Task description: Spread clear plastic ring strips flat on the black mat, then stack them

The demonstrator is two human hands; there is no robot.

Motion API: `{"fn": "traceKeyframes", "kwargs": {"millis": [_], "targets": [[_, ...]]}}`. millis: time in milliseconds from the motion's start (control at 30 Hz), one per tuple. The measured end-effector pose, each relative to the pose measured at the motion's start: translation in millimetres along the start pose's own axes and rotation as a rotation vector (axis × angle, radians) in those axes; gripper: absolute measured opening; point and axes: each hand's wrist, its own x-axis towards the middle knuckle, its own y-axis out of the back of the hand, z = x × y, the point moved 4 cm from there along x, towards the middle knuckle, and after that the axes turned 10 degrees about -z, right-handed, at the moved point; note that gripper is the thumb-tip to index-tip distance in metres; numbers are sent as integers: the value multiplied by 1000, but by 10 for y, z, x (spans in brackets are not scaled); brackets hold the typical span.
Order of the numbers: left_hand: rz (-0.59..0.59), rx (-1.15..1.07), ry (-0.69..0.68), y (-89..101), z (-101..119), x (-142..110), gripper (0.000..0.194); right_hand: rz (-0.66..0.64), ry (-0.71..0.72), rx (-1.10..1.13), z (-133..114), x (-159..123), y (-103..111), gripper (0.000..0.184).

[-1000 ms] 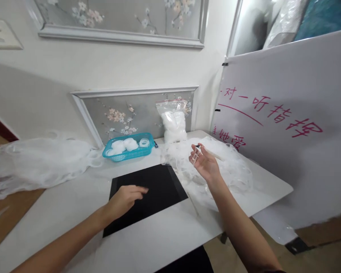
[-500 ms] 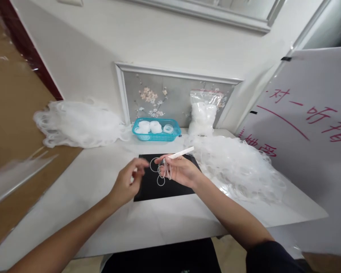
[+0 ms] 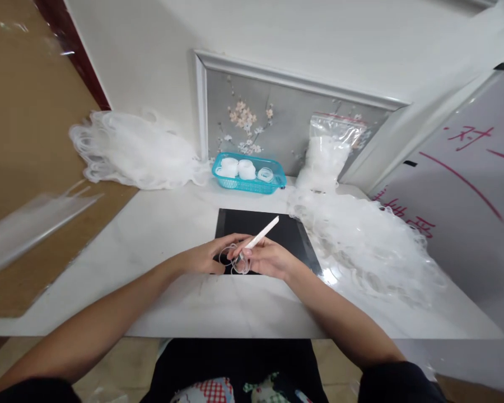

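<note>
My right hand [image 3: 270, 258] is closed around a slim white pen-like tool [image 3: 264, 230], which slants up to the right. Its short dark lower end lies among my fingers. Several thin translucent rings [image 3: 240, 266] hang in loops at those same fingertips; which finger bears each one is hidden. Close on the left, my left hand [image 3: 201, 256] has its fingers stretched toward the rings, thumb apart and lower. One loop reaches into the gap between that thumb and the fingers. Beneath both hands lies a black mat [image 3: 277, 235].
A blue basket [image 3: 252, 187] with white ring stacks stands at the back. Heaps of translucent rings lie left [image 3: 134, 151] and right [image 3: 369, 252] on the white table [image 3: 168, 224]. Behind the right heap, a filled zip bag [image 3: 325, 157] leans against the framed floral panel [image 3: 285, 95].
My left hand has come right, up to the rings, and its fingers have straightened. The white tool points more steeply upward. The camera view has shifted and tilted down.
</note>
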Motion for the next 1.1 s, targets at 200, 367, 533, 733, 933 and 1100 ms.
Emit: {"fn": "traceKeyframes", "kwargs": {"millis": [200, 367, 533, 733, 933, 1100], "targets": [[277, 107, 75, -50, -82, 54, 42, 83, -16, -58, -61, -11, 91, 29], [550, 152, 126, 81, -78, 3, 21, 146, -47, -126, -106, -41, 94, 28], [755, 93, 84, 271, -17, -120, 17, 362, -17, -322, -328, -169, 325, 28], [652, 251, 80, 252, -12, -126, 21, 581, -552, -880, -604, -595, 940, 18], [616, 451, 88, 191, -16, -107, 22, 801, -789, -1124, -793, -925, 1342, 25], [616, 205, 88, 216, -13, -102, 25, 1078, -696, -1372, -853, -848, 1190, 41]]}}
